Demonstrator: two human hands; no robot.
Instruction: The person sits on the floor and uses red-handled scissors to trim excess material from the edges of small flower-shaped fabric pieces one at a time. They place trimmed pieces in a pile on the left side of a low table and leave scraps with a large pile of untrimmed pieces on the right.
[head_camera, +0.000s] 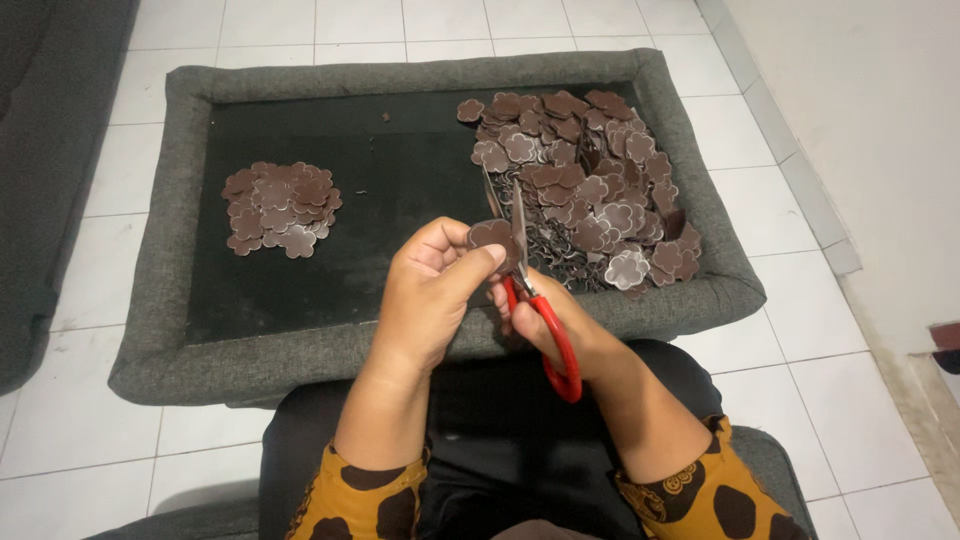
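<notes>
Her left hand (432, 290) pinches a brown flower-shaped piece (491, 236) between thumb and fingers, above the near rim of a grey padded tray (300, 352). The right hand (560, 330) grips red-handled scissors (540, 310), blades parted at the piece. Small pile (280, 208) left, large heap (590, 190) right.

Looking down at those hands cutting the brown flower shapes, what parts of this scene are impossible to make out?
Head view:
- The flower-shaped piece in the left hand: its lower part is hidden behind the thumb.
- The red-handled scissors: the right hand covers most of the grip, and its fingers are mostly hidden.
- The big pile of brown pieces: its near edge is hidden by the hands and scissors.
- The small pile: too small to count.
- Grey padded tray: its near rim is partly blocked by the arms.
</notes>
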